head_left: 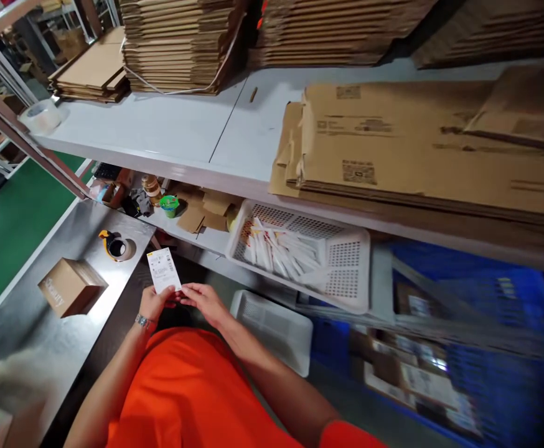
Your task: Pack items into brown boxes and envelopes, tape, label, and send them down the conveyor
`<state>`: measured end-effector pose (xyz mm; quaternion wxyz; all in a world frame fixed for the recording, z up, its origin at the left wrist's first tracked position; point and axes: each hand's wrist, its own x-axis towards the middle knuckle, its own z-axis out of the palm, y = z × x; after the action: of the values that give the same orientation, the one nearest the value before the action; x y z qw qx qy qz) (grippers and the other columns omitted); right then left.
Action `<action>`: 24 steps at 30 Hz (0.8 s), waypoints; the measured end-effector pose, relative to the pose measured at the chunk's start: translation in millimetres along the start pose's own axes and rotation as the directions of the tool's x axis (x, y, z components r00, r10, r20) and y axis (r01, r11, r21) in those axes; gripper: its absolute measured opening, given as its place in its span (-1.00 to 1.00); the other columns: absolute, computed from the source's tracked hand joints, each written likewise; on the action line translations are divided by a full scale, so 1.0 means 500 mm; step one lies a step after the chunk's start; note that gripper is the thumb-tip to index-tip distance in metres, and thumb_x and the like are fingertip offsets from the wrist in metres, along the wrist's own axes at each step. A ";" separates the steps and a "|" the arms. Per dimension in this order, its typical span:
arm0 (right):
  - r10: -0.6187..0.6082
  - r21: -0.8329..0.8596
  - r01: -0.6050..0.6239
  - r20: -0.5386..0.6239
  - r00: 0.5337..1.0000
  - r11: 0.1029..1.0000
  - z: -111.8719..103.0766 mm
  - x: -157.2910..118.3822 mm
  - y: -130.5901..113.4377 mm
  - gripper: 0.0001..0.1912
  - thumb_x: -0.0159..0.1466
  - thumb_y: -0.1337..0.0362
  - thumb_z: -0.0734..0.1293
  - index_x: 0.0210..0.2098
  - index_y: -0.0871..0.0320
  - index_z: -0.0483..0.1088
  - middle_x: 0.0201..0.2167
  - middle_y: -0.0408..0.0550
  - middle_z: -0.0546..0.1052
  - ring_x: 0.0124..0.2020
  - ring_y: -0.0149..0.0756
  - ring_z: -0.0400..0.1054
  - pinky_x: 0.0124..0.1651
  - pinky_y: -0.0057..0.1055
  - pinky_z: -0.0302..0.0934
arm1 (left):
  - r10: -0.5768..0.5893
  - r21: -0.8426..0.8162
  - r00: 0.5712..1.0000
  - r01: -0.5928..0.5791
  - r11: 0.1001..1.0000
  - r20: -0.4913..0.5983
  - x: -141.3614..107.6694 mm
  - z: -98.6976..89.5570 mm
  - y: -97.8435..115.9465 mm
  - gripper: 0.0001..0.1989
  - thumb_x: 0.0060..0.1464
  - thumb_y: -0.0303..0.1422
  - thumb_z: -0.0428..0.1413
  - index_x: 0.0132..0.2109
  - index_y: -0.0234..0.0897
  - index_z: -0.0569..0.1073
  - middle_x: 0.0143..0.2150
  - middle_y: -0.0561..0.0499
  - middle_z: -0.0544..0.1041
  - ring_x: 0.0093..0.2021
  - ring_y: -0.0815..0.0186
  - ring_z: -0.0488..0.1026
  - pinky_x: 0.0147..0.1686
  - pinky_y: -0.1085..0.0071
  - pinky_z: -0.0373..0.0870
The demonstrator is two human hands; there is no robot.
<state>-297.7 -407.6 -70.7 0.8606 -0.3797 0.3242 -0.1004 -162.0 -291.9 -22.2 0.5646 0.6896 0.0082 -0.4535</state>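
Note:
A white printed label (163, 270) with a yellow top corner is held out in front of my orange shirt. My left hand (154, 303), with a metal watch on the wrist, pinches its lower edge. At the label's lower right corner, the fingers of my right hand (205, 301) are pressed together on it. To the left, a small brown cardboard box (70, 287) sits on the metal bench (113, 289). Behind it on the same bench stands a tape dispenser (116, 247) with a yellow and black handle.
Flattened cartons (388, 137) and bundled cardboard stacks (178, 50) lie on the white shelf (160, 130). Below, a white basket (349, 267) holds many slim white packets. A white tray (272, 330) and blue crates (500, 386) are lower right. A tape roll (42, 116) sits at the shelf's left end.

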 end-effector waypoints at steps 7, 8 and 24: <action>0.012 -0.062 -0.008 0.065 0.998 0.998 0.005 0.008 0.002 -0.27 -0.03 -0.35 0.71 -0.24 0.19 0.73 -0.29 0.06 0.76 -0.23 -0.18 0.64 0.01 -0.17 0.51 | -0.060 -0.045 0.998 0.061 0.997 0.016 -0.005 -0.011 -0.010 -0.55 -0.05 -0.15 0.61 -0.21 -0.41 0.68 -0.33 -0.21 0.75 -0.37 0.15 0.72 -0.41 0.36 0.63; 0.014 -0.059 -0.010 0.074 0.997 0.998 0.006 0.009 0.002 -0.26 -0.03 -0.35 0.71 -0.24 0.20 0.73 -0.29 0.05 0.76 -0.25 -0.20 0.63 0.01 -0.18 0.51 | -0.063 -0.045 0.998 0.064 0.997 0.021 -0.005 -0.013 -0.013 -0.55 -0.05 -0.15 0.61 -0.21 -0.40 0.68 -0.33 -0.20 0.75 -0.37 0.15 0.72 -0.40 0.35 0.63; -0.112 -0.204 0.102 -0.037 0.993 0.974 0.000 -0.001 0.028 -0.62 0.16 -0.07 0.58 -0.37 0.16 0.72 -0.44 -0.05 0.66 -0.33 -0.21 0.48 -0.09 -0.19 0.42 | 0.505 0.556 0.849 -0.498 0.665 0.156 -0.016 -0.021 -0.026 -0.68 0.11 -0.13 0.38 -0.08 -0.23 0.76 0.05 -0.28 0.79 0.12 -0.09 0.71 0.26 0.07 0.59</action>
<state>-299.2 -397.5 -80.4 0.8030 -0.4793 0.3323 -0.1225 -167.1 -275.1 -27.4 0.4306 0.8053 -0.3161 -0.2572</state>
